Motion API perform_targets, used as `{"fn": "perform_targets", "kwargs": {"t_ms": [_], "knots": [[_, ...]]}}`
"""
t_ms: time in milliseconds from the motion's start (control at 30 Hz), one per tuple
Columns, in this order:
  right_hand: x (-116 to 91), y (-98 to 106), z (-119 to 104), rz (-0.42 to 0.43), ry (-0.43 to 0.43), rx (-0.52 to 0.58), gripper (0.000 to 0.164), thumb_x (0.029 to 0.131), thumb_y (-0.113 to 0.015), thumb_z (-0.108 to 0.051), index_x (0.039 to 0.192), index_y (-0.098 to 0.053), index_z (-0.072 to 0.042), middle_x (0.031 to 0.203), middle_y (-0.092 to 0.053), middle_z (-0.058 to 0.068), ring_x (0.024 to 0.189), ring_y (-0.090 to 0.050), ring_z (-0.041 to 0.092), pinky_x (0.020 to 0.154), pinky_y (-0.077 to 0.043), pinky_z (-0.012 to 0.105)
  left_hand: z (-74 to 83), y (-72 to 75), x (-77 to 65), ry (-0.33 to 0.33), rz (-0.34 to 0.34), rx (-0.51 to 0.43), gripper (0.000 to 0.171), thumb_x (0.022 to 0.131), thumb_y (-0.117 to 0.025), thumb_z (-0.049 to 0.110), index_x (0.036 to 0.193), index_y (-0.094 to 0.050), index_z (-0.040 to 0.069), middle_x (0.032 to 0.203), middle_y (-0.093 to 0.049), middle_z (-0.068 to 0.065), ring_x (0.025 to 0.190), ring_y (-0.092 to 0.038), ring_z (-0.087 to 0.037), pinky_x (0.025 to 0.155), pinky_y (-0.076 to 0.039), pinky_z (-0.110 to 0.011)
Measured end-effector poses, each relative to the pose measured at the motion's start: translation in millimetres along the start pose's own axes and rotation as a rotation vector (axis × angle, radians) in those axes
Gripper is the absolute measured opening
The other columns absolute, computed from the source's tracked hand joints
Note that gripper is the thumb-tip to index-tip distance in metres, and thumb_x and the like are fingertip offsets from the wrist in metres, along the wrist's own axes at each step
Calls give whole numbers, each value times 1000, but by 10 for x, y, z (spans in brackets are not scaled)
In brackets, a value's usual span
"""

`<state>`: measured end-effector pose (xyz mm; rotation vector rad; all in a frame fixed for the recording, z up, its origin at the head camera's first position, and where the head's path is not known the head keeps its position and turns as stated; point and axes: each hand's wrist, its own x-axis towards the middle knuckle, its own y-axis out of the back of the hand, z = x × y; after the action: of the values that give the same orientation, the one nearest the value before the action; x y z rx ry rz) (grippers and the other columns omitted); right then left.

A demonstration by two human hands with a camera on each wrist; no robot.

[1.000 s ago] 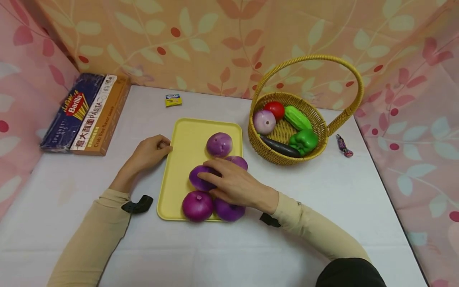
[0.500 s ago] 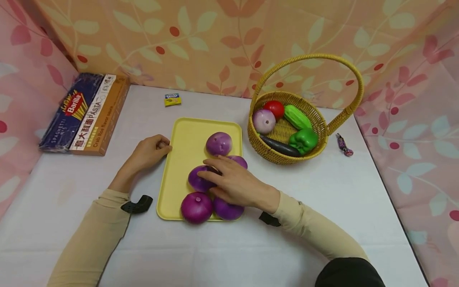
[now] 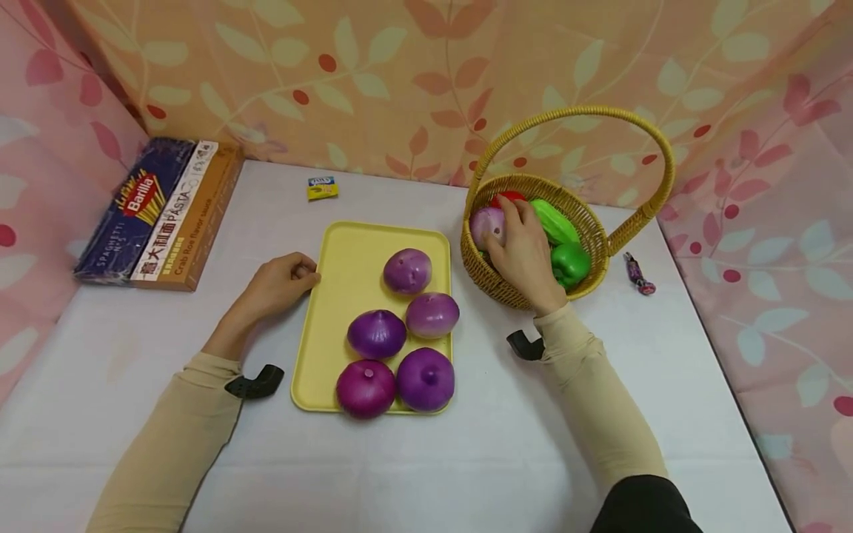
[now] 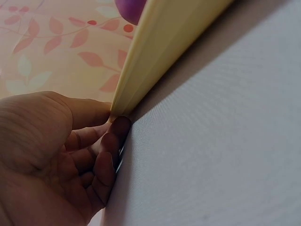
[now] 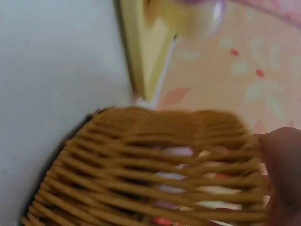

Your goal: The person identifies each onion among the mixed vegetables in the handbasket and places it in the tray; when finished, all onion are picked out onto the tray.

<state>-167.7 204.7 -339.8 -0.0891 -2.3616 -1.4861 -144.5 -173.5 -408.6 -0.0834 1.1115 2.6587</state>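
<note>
My left hand [image 3: 283, 283] holds the left edge of a yellow tray [image 3: 326, 296]; in the left wrist view its thumb lies at the rim [image 4: 115, 106], other fingers curled below. Several purple onions stand on the tray, among them a dark one [image 3: 366, 389], a violet one [image 3: 426, 379] and a paler one [image 3: 433, 315]. My right hand [image 3: 526, 255] reaches into the wicker basket [image 3: 496, 285], thumb and fingertips loosely spread at the right side of a pale purple onion [image 3: 485, 224]. In the right wrist view the basket wall [image 5: 141, 160] hides most of that hand.
The basket also holds a red tomato [image 3: 508, 198], a green cucumber-like vegetable [image 3: 556, 222] and a green bell pepper [image 3: 570, 264]. Its tall handle [image 3: 586, 111] arches above. Pasta boxes [image 3: 160, 215] lie at left, a small yellow packet [image 3: 323, 188] behind, and a wrapped candy [image 3: 640, 274] at right.
My right hand has left the onions on the tray and moved right and away from me, into the basket. The left hand stays at the tray's edge.
</note>
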Motion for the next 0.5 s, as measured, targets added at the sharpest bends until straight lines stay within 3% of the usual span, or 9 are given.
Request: {"fn": "perform_targets", "kwargs": {"t_ms": [100, 233, 400, 500], "knots": [[82, -47, 87, -159, -95, -58, 63, 95, -54, -26, 153, -32, -13, 153, -31, 26, 134, -39, 47, 107, -35, 61, -13, -1, -6, 5, 0, 5, 32, 98, -55, 23, 117, -61, -2, 101, -66, -17, 90, -58, -26, 80, -41, -33], [141, -106, 124, -284, -120, -98, 60, 99, -47, -33, 153, -31, -13, 158, -24, 24, 133, -38, 52, 108, -33, 62, -18, 1, -1, 8, 1, 2, 33, 98, -55, 24, 117, -61, -2, 101, -66, -17, 91, -58, -27, 81, -41, -33], [138, -122, 145, -220, -127, -103, 54, 95, -56, -30, 137, -40, -1, 139, -45, 28, 114, -52, 51, 97, -42, 60, -18, -3, 9, 7, -3, -4, 33, 98, -56, 24, 118, -61, -2, 102, -66, -17, 91, -58, -26, 81, -41, -33], [111, -113, 163, -167, -160, -113, 54, 92, -63, -28, 132, -39, 0, 124, -47, 30, 100, -56, 50, 84, -47, 60, -17, -6, 6, 4, 4, -1, 32, 97, -56, 24, 117, -61, -1, 102, -67, -17, 91, -59, -26, 81, -41, -33]]}}
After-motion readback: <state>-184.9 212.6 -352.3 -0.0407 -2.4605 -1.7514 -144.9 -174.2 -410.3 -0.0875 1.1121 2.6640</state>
